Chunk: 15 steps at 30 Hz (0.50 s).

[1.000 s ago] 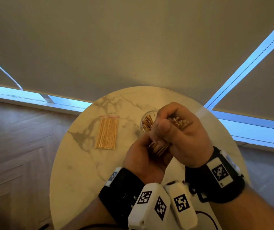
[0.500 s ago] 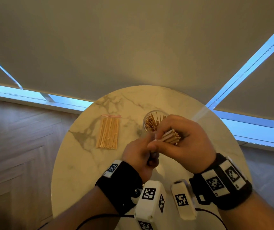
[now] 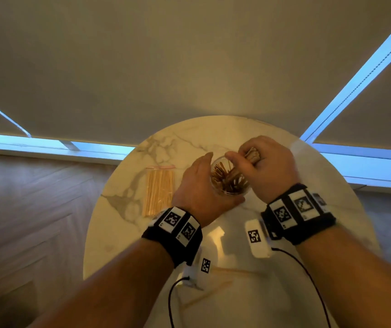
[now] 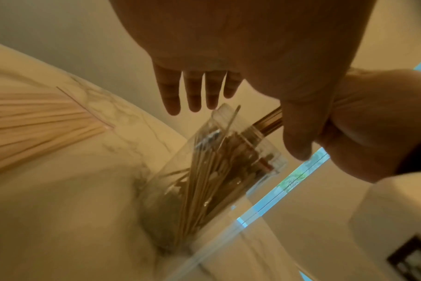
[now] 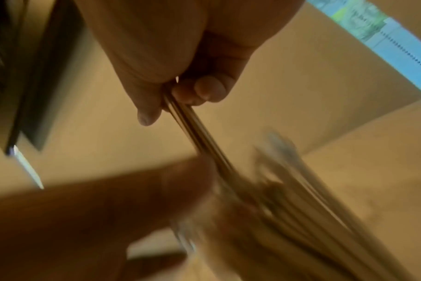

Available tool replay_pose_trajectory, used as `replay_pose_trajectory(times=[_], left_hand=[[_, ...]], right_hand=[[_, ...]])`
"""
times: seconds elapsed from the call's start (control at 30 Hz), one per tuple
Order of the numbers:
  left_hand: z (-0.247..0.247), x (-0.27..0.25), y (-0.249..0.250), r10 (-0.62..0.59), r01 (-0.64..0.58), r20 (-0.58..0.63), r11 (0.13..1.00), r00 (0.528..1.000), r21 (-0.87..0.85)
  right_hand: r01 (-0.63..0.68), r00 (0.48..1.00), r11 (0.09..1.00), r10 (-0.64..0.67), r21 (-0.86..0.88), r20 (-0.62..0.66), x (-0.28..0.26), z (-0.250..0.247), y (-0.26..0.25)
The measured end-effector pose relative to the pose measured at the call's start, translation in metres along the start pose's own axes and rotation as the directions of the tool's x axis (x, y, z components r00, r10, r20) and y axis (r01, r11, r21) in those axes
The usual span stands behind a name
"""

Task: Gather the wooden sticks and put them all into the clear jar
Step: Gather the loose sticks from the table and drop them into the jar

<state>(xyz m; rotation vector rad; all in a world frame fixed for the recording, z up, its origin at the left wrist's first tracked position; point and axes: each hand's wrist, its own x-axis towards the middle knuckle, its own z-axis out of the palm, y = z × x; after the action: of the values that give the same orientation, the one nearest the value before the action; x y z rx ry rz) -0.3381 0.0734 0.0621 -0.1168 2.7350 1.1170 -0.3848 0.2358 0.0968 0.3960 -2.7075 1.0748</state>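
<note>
Right hand (image 3: pixel 269 166), grip closed on a bundle of thin wooden sticks (image 3: pixel 252 155), angles them down-left into the clear cylindrical jar (image 3: pixel 228 178) just beside the open-fingered left hand (image 3: pixel 199 188) on the round marble surface (image 3: pixel 237 133).

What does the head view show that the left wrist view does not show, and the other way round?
Only the head view shows both wrist bands, the whole round marble table and loose sticks lying near its front edge. Only the left wrist view shows the clear jar from the side, with the left hand fingers straight beside its rim. Both show the right hand gripping a bundle of sticks over the jar, and the bagged sticks.
</note>
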Motion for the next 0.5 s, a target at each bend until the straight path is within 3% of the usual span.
replay_pose_trajectory(times=[0.07, 0.17, 0.37, 0.5], left_hand=[[0.008, 0.006, -0.007, -0.002, 0.005, 0.064, 0.998, 0.998, -0.057], [0.016, 0.005, -0.016, -0.015, 0.019, 0.038, 0.994, 0.999, -0.109], [0.017, 0.006, -0.020, 0.015, -0.013, 0.011, 0.988, 1.000, -0.151], [0.019, 0.006, -0.019, 0.037, -0.032, 0.041, 0.992, 0.998, -0.122]], right_hand=[[-0.003, 0.992, 0.990, 0.020, -0.142, 0.123, -0.002, 0.020, 0.010], [0.065, 0.987, 0.943, -0.012, -0.325, 0.163, -0.006, 0.037, 0.025], [0.039, 0.991, 0.972, -0.008, -0.233, 0.132, -0.009, 0.026, 0.019], [0.199, 0.977, 0.968, -0.183, -0.156, 0.110, -0.008, 0.025, -0.008]])
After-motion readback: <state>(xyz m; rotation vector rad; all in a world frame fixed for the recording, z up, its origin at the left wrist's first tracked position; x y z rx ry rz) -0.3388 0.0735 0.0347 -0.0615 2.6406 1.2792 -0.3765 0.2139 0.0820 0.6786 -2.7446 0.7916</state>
